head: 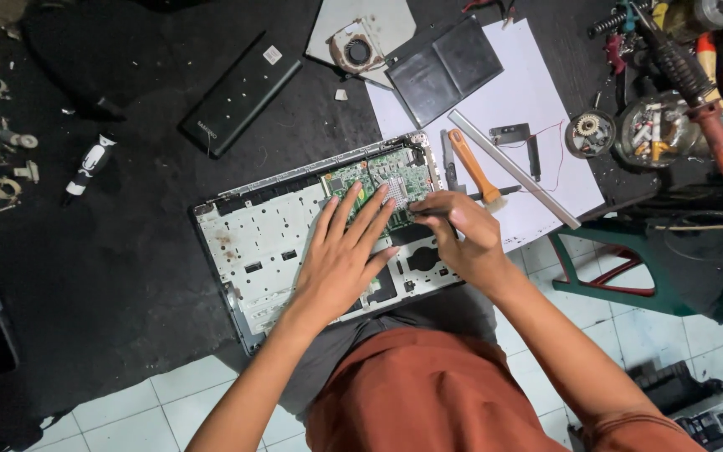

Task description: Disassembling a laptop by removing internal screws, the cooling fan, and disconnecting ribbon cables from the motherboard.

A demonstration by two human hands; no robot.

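An opened laptop base [253, 243] lies on the black work surface, its silver inner frame up and a green circuit board [378, 180] exposed at its upper right. My left hand [343, 255] rests flat on the frame, fingers spread, fingertips on the board. My right hand [460, 233] is closed around a thin dark tool whose tip touches the board near its right edge; the tool is mostly hidden by my fingers.
A black laptop battery [240, 94] lies at the upper left. On a white sheet [537, 92] sit a dark panel [445, 69], an orange-handled brush [474, 167], a metal strip [514, 169] and a fan [355, 48]. Tools and a soldering iron [696, 84] crowd the right.
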